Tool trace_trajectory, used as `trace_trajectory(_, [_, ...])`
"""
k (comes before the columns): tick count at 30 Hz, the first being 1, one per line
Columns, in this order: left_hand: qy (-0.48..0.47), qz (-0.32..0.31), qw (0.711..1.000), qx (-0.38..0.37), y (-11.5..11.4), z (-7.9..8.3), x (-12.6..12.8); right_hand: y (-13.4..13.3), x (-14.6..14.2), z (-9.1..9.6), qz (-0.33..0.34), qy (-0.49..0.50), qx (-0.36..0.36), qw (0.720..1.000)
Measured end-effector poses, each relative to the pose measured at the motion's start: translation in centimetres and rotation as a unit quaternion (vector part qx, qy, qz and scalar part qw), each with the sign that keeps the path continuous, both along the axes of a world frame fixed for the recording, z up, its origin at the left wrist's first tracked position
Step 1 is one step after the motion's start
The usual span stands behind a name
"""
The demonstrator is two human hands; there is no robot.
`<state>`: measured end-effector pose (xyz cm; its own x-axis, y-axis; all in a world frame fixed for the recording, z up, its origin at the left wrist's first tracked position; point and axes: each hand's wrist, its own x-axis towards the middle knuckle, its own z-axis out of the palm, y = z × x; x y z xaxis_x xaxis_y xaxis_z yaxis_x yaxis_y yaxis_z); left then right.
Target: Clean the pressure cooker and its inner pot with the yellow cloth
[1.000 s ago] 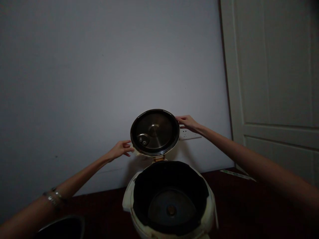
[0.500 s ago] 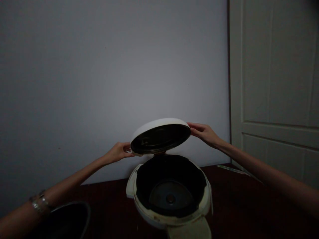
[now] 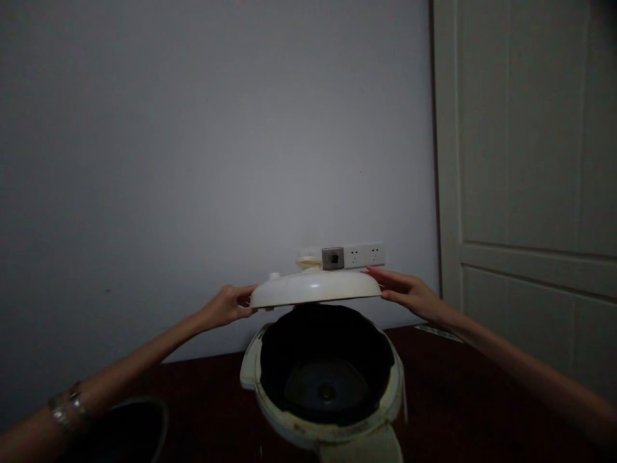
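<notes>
One white lid (image 3: pixel 315 287) is held nearly level above the far side of an uncovered cooker (image 3: pixel 354 432), which sits on a dark red table (image 3: pixel 448 392). The left hand (image 3: pixel 227 307) pinches the lid's left edge between thumb and fingers; the right hand (image 3: pixel 409 297) grips the right edge, thumb low, fingers higher. The cooker's interior is dark, with a round knob (image 3: pixel 326 391) at the bottom. Near left lies a dark round vessel (image 3: pixel 165 421), partly hidden by the left forearm. Sockets (image 3: pixel 365 255) are fixed to the far wall (image 3: pixel 231 141); a panelled door (image 3: pixel 523 141) stands right.
</notes>
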<state>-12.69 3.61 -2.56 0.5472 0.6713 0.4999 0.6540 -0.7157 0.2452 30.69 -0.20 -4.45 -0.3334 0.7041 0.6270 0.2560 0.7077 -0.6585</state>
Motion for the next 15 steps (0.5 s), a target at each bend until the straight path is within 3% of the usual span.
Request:
trace_trajectory(7, [0.006,-0.011,1.000,-0.012,0.3,-0.7,-0.6,-0.7,0.3,-0.5,0.011,-0.003,-0.048,0.999])
trace_trajectory(15, [-0.001,-0.023,1.000,-0.019,0.5,-0.7,-0.8,-1.1,0.3,0.9,0.058,-0.035,-0.103,0.992])
